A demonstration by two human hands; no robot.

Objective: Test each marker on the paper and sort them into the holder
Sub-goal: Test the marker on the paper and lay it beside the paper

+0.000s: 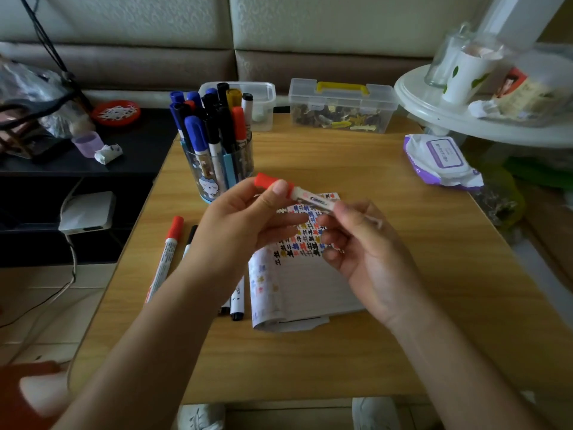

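One holder (208, 184); two clear boxes (341, 103); one wipes pack (440, 159); one held marker (310, 200); roughly four loose markers (169, 246).

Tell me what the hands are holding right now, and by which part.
Both hold one red-capped marker: the left hand pinches its red cap, and the right hand grips the white barrel towards its other end.

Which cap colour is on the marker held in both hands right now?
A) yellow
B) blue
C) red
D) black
C: the marker, gripped by the left hand and the right hand above the paper, has a red cap at the left thumb.
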